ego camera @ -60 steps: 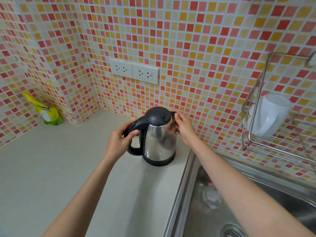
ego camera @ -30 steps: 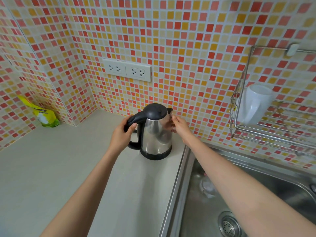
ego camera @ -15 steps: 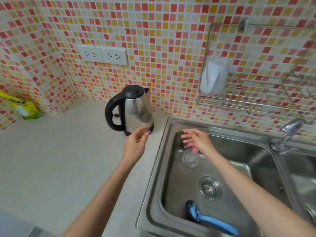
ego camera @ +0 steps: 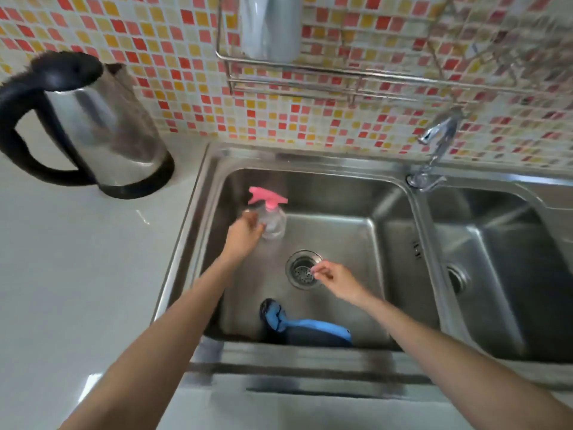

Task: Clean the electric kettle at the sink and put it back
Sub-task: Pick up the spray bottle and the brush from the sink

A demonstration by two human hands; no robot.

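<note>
Apparently early stage: kettle (ego camera: 93, 125) stands unwashed on the counter, upper left. Left hand (ego camera: 243, 235) closes around the spray bottle (ego camera: 271, 220) in the sink (ego camera: 400, 193); right hand (ego camera: 333, 279) hovers mid-frame, fingers loosely apart, empty. Washing, returning remain.

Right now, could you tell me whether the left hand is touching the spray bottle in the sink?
Touching. The head view shows the left hand with its fingers against the side of the clear spray bottle, no gap visible.
</note>
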